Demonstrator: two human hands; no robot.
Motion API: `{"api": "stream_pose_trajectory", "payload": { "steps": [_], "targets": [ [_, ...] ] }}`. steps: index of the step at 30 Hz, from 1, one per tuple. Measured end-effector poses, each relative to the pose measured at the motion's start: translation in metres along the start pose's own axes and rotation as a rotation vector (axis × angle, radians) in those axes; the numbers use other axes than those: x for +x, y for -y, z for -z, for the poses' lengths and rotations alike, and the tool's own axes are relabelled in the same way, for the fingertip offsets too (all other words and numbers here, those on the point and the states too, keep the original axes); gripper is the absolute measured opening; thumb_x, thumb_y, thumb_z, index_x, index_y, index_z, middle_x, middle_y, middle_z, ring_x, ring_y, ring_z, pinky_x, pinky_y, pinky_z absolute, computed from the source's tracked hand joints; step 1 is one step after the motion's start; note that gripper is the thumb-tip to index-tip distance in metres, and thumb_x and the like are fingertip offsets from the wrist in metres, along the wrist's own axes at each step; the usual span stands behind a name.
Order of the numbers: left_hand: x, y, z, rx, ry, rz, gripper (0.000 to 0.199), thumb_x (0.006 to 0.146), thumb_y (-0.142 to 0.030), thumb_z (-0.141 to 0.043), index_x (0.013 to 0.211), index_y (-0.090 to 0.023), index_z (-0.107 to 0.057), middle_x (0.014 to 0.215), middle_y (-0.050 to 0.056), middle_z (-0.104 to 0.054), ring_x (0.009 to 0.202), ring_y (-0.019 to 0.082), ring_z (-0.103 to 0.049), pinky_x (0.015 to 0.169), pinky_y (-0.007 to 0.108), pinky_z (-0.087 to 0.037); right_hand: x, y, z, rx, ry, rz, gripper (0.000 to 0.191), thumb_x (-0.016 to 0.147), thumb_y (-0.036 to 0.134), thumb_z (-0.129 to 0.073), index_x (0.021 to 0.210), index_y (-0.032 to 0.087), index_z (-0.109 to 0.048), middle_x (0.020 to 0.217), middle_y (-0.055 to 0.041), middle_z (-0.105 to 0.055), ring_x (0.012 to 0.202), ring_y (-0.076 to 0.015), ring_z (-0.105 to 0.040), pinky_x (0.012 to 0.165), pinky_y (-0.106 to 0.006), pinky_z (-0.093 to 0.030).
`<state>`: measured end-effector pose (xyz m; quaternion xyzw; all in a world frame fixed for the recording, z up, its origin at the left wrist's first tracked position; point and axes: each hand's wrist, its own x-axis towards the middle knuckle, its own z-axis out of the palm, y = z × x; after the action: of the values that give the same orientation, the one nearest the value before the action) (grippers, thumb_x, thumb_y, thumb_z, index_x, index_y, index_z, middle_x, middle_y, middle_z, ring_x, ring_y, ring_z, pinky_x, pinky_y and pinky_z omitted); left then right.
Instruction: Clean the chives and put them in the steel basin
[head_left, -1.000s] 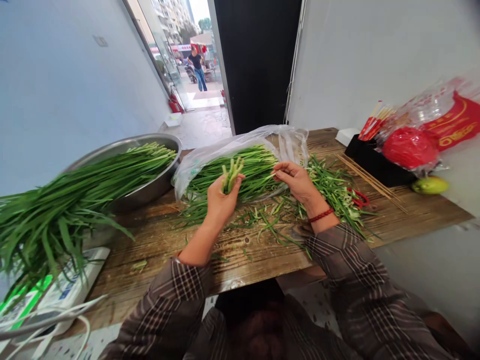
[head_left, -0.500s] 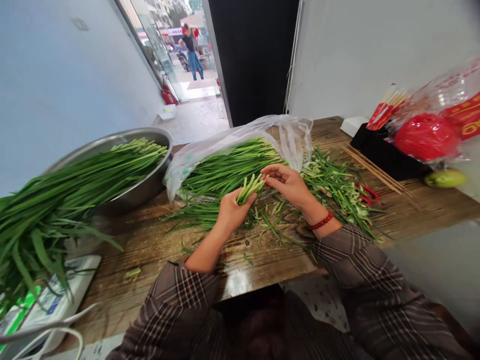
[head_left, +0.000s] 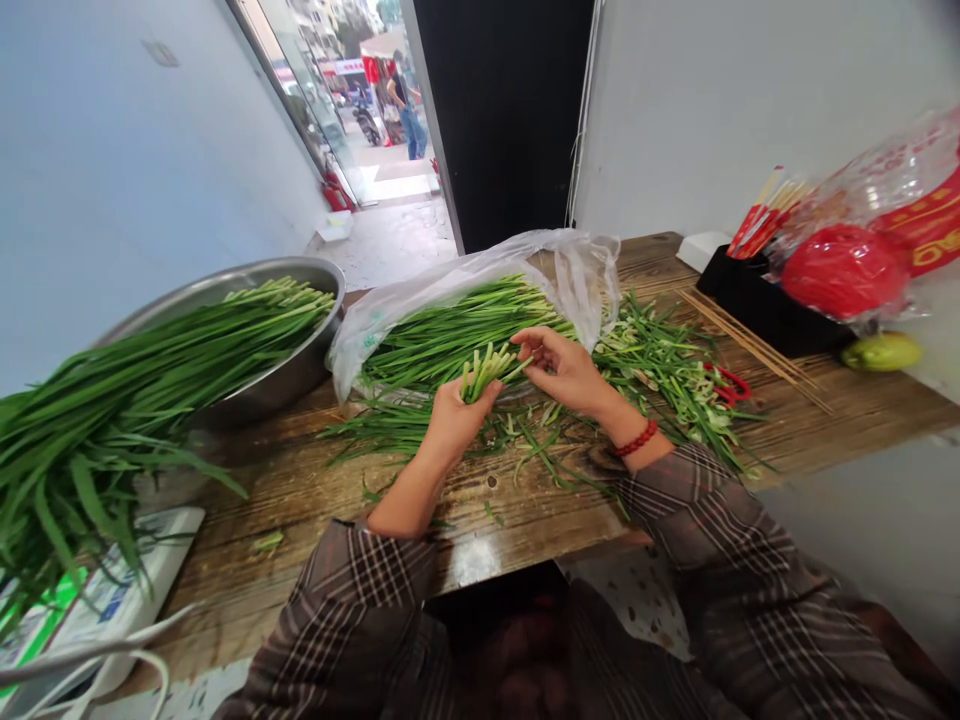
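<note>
My left hand (head_left: 453, 418) is closed round a small bunch of garlic chives (head_left: 482, 370), whose pale cut ends point up and away from me. Close beside it, the thumb and fingers of my right hand (head_left: 566, 372) pinch a chive stem at the bunch's right side. Behind both hands, long chives (head_left: 457, 325) lie in an open clear plastic bag (head_left: 431, 290). Loose leaves and pale trimmings (head_left: 660, 370) are heaped to the right of my right hand. More chives (head_left: 180, 350) fill a metal basin (head_left: 304, 368) at left, their leaves hanging over its near side.
A white scale (head_left: 161, 565) with cables stands at the table's left. On the right are wooden skewers (head_left: 750, 345), red-handled scissors (head_left: 731, 385), a black box (head_left: 780, 315) and a red plastic-wrapped bundle (head_left: 844, 270). A person (head_left: 409, 115) is outside the doorway.
Both hands have shifted slightly left, and the bunch in my left hand is more upright. A stem now sticks out towards my right fingers. The person outside has moved right and turned.
</note>
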<state>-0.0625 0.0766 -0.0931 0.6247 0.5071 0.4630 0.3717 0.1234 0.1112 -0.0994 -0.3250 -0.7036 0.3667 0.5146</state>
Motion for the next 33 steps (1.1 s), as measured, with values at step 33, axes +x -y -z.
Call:
{"api": "stream_pose_trajectory", "payload": {
  "steps": [33],
  "targets": [
    [0.001, 0.009, 0.002, 0.373, 0.022, -0.216, 0.019, 0.082, -0.028, -0.059, 0.070, -0.015, -0.064, 0.065, -0.001, -0.060, 0.063, 0.012, -0.049, 0.061, 0.023, -0.037, 0.002, -0.005, -0.009, 0.258, -0.213, -0.349, 0.035, 0.073, 0.053, -0.066, 0.072, 0.019, -0.058, 0.064, 0.0037, -0.054, 0.059, -0.0094, -0.045, 0.056, -0.023, -0.037]
  ]
}}
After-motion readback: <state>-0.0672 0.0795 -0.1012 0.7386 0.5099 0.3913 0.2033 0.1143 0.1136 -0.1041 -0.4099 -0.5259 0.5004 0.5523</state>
